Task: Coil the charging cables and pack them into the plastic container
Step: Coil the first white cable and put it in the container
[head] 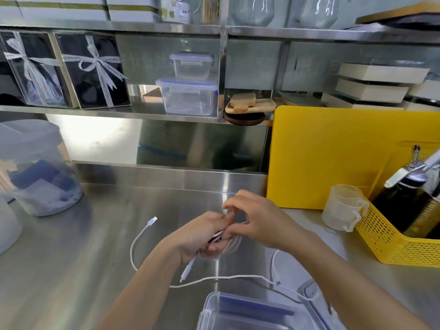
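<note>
My left hand [202,236] grips a bundle of white cable loops [229,246] above the steel counter, with a plug end [185,272] hanging below it. My right hand [257,217] touches the same bundle from the right, its fingers pinching the cable at the top. A second white charging cable [133,246] lies loose on the counter, its USB plug [152,221] pointing up left; it runs right toward the clear plastic container [209,310] at the bottom edge. The container's lid [314,303] lies just right of it.
A yellow cutting board [333,158] leans at the back right, with a yellow basket [390,239] of bottles and a measuring cup [342,206] in front. A large clear tub [35,167] stands at left. Shelves above hold lidded containers [188,96] and gift boxes.
</note>
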### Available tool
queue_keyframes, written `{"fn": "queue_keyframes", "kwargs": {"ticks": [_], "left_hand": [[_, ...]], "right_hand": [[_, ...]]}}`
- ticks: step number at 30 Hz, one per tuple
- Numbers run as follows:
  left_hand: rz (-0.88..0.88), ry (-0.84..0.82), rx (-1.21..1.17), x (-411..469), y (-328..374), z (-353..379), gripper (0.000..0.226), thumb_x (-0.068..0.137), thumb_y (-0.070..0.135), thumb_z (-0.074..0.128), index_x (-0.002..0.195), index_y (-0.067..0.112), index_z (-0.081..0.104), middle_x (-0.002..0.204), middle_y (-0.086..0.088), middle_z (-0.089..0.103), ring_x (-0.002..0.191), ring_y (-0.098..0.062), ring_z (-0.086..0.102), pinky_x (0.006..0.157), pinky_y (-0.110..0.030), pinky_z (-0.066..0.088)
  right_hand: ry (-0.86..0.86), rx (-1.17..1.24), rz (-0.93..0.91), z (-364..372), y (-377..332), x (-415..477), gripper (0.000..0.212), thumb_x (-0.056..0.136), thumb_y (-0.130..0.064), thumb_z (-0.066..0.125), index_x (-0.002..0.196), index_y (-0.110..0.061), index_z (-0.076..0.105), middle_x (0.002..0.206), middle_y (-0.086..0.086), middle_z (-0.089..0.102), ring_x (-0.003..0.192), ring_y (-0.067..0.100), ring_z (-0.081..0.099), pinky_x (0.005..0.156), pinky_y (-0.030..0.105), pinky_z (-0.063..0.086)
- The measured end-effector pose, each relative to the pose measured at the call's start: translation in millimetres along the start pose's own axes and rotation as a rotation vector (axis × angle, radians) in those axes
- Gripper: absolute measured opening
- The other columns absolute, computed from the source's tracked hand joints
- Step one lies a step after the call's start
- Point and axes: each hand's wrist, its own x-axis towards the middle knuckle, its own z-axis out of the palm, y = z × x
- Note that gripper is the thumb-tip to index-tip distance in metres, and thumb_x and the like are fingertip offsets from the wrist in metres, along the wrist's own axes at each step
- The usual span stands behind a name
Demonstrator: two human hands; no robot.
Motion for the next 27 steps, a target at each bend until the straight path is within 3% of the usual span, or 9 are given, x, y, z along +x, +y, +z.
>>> {"fn": "queue_keyframes", "kwargs": {"ticks": [2, 5, 9, 12, 16, 19, 22, 24, 27], "left_hand": [[-0.013, -0.052, -0.051, -4, 0, -5, 0.046, 0.096, 0.038, 0.035, 0.058, 0.014, 0.046, 0.03, 0.005, 0.03, 0.028, -0.006, 0.015, 0.038, -0.017, 0.013], [-0.01, -0.041, -0.071, -5, 2, -7, 0.042, 0.09, 0.042, 0.04, 0.06, 0.013, 0.049, 0.031, 0.008, 0.028, 0.029, -0.004, 0.015, 0.039, -0.017, 0.012], [0.097, 0.179, -0.225, 1, 2, 2, 0.038, 0.09, 0.036, 0.047, 0.065, 0.009, 0.056, 0.041, 0.007, 0.026, 0.035, -0.005, 0.018, 0.041, -0.018, 0.015], [0.155, 0.33, -0.288, 7, -1, 2, 0.041, 0.096, 0.027, 0.044, 0.061, 0.008, 0.055, 0.04, 0.007, 0.025, 0.032, -0.005, 0.016, 0.037, -0.013, 0.015], [0.143, 0.424, -0.3, 10, -4, -10, 0.041, 0.096, 0.023, 0.045, 0.06, 0.006, 0.052, 0.038, 0.007, 0.025, 0.029, -0.005, 0.015, 0.035, -0.011, 0.017], [0.132, 0.459, -0.158, 13, -7, -9, 0.041, 0.096, 0.024, 0.046, 0.058, 0.009, 0.051, 0.04, 0.005, 0.025, 0.033, -0.008, 0.015, 0.037, -0.013, 0.017], [0.119, 0.487, -0.093, 16, -10, -10, 0.042, 0.096, 0.023, 0.046, 0.057, 0.01, 0.05, 0.04, 0.005, 0.024, 0.034, -0.009, 0.014, 0.038, -0.014, 0.016], [0.092, 0.494, -0.102, 16, -13, -12, 0.041, 0.096, 0.024, 0.045, 0.059, 0.008, 0.05, 0.038, 0.006, 0.024, 0.033, -0.009, 0.013, 0.038, -0.014, 0.016], [0.045, 0.452, -0.178, 16, -16, -8, 0.041, 0.096, 0.024, 0.045, 0.059, 0.008, 0.05, 0.037, 0.008, 0.024, 0.031, -0.006, 0.013, 0.037, -0.012, 0.016]], "right_hand": [[-0.05, 0.147, 0.056, -1, 4, 0, 0.035, 0.08, -0.04, 0.065, 0.111, -0.025, 0.061, 0.096, -0.014, 0.05, 0.085, 0.007, 0.048, 0.07, 0.017, 0.039], [-0.125, 0.348, 0.061, 1, 4, -2, 0.016, 0.083, -0.032, 0.063, 0.093, -0.022, 0.068, 0.079, -0.013, 0.062, 0.076, 0.007, 0.058, 0.07, 0.026, 0.047], [0.104, 0.395, 0.123, 6, 10, 0, 0.011, 0.084, -0.03, 0.061, 0.081, -0.021, 0.064, 0.07, -0.009, 0.063, 0.069, 0.014, 0.061, 0.067, 0.034, 0.052], [0.134, 0.401, 0.146, 9, 17, 0, 0.015, 0.089, -0.027, 0.055, 0.083, -0.018, 0.066, 0.068, -0.009, 0.06, 0.065, 0.011, 0.057, 0.062, 0.03, 0.049], [-0.097, 0.28, 0.209, -5, 30, -4, 0.014, 0.087, -0.028, 0.058, 0.08, -0.022, 0.068, 0.082, -0.002, 0.057, 0.077, 0.012, 0.054, 0.073, 0.031, 0.044], [-0.423, 0.172, 0.275, -14, 38, -12, 0.023, 0.085, -0.028, 0.062, 0.079, -0.007, 0.067, 0.071, 0.005, 0.052, 0.062, 0.012, 0.046, 0.059, 0.028, 0.04], [-0.506, 0.472, 0.37, -18, 44, -22, 0.016, 0.085, -0.017, 0.062, 0.077, -0.004, 0.064, 0.056, 0.007, 0.05, 0.047, 0.014, 0.041, 0.043, 0.019, 0.035], [-0.392, 0.773, 0.351, -23, 45, -25, 0.009, 0.086, -0.006, 0.06, 0.077, -0.004, 0.062, 0.054, 0.008, 0.059, 0.043, 0.016, 0.05, 0.042, 0.018, 0.043], [-0.189, 1.157, 0.301, -32, 38, -24, 0.009, 0.081, 0.007, 0.055, 0.08, 0.0, 0.061, 0.059, 0.012, 0.068, 0.052, 0.019, 0.066, 0.05, 0.021, 0.055]]}}
